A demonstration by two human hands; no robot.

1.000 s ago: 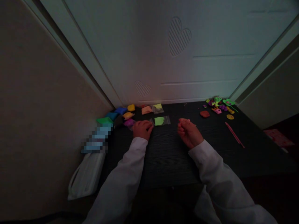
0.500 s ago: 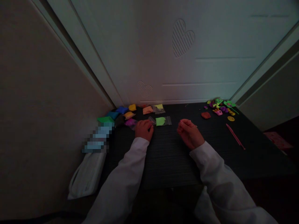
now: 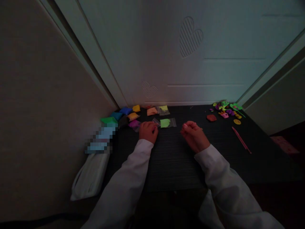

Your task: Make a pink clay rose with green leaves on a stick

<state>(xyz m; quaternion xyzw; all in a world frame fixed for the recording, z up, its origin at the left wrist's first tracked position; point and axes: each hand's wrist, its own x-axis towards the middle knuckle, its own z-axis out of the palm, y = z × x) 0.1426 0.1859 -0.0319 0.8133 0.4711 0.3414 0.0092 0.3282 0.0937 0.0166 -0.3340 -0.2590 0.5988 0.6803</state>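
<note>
This looks like a room in a home. At 12 o'clock stands a white panel (image 3: 133,41), framed like a door and decorated with two striped hearts (image 3: 188,38), a household sort of ornament. A plain wall (image 3: 35,111) closes in at 9 o'clock. Below the panel, at 6 o'clock, is a dark table (image 3: 171,168) with a wood-like grain. From its middle, hobby stuff lies about: coloured packets (image 3: 125,110) at 10 o'clock, small bright models (image 3: 222,108) at 2, pink sticks (image 3: 239,138) at 3. The light is dim.
</note>
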